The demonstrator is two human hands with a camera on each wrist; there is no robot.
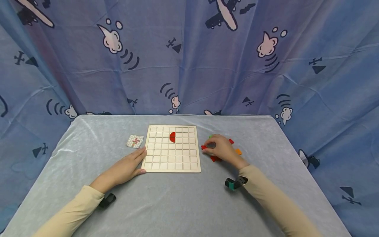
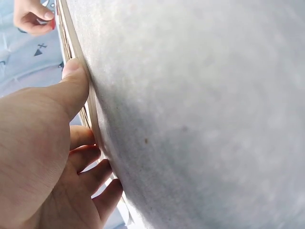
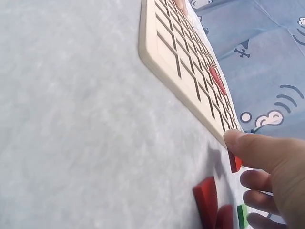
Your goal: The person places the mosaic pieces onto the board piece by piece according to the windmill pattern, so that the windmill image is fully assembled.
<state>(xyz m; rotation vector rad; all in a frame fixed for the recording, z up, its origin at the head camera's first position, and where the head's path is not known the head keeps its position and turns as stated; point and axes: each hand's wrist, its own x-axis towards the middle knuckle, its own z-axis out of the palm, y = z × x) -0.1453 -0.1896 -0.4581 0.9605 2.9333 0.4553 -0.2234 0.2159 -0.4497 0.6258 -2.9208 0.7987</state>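
A square wooden grid board (image 1: 171,166) lies on the cloth, with two red quarter-round pieces (image 1: 172,137) in its upper cells forming a half disc. My left hand (image 1: 125,168) rests against the board's left edge, fingers extended and thumb at its lower corner. To the right of the board, my right hand (image 1: 221,148) pinches a red piece (image 3: 235,161) between thumb and fingers, just above the cloth. Beneath and around that hand lie loose red pieces (image 3: 207,200), a green piece (image 3: 242,215) and an orange piece (image 1: 238,151), some partly hidden.
A small pattern card (image 1: 135,141) with a grid and a coloured figure lies left of the board. Grey cloth (image 1: 171,204) covers the table. A blue printed curtain (image 1: 189,59) hangs behind it. Each wrist wears a dark strap device (image 1: 236,183).
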